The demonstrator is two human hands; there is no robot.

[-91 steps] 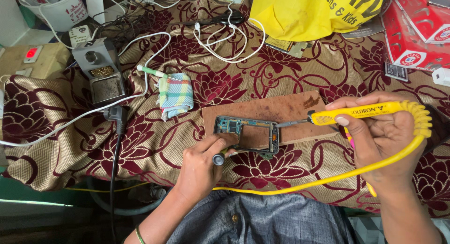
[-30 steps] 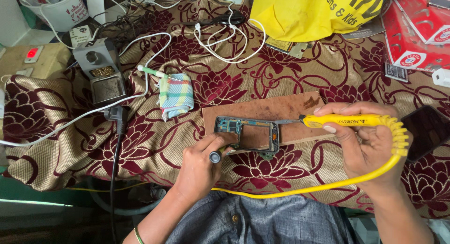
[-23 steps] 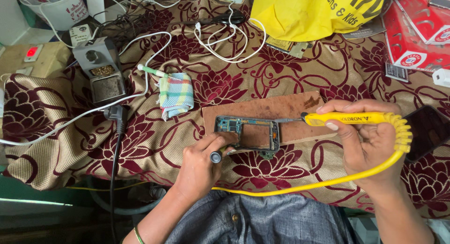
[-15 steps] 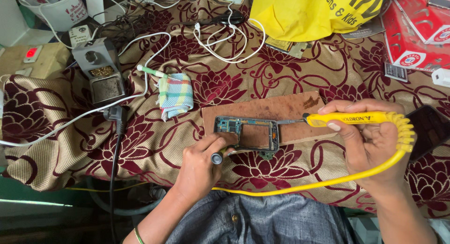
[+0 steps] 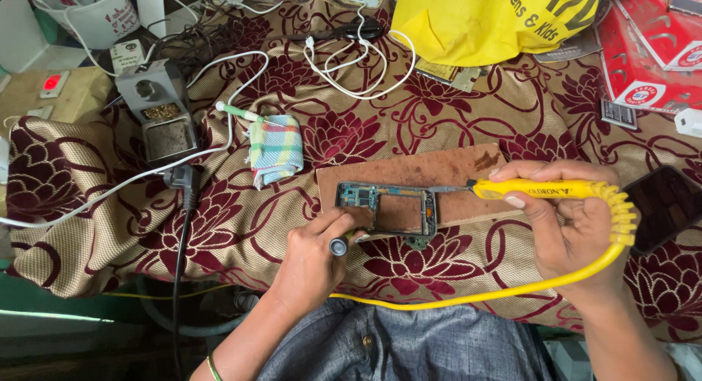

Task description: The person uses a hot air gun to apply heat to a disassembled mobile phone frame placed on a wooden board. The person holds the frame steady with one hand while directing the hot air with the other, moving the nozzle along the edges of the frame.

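A phone circuit board frame (image 5: 387,208) lies on a brown wooden board (image 5: 417,178) atop a floral maroon cloth. My right hand (image 5: 567,224) grips a yellow soldering iron (image 5: 545,189) held level, its metal tip at the frame's right edge. A yellow cord (image 5: 497,289) runs from the iron's ribbed end back toward my lap. My left hand (image 5: 316,253) rests its fingers on the frame's lower left corner and holds a small dark cylindrical tool (image 5: 339,246).
A grey soldering stand (image 5: 157,110) and a folded checked cloth (image 5: 276,149) sit at the left. White cables (image 5: 351,59), a yellow bag (image 5: 497,19), red packaging (image 5: 651,37) and a dark phone (image 5: 665,205) lie around. A black cable (image 5: 180,235) hangs off the front edge.
My right hand with the iron has shifted slightly left and right along the frame's right edge, ending with the tip at that edge. My left hand has stayed put.
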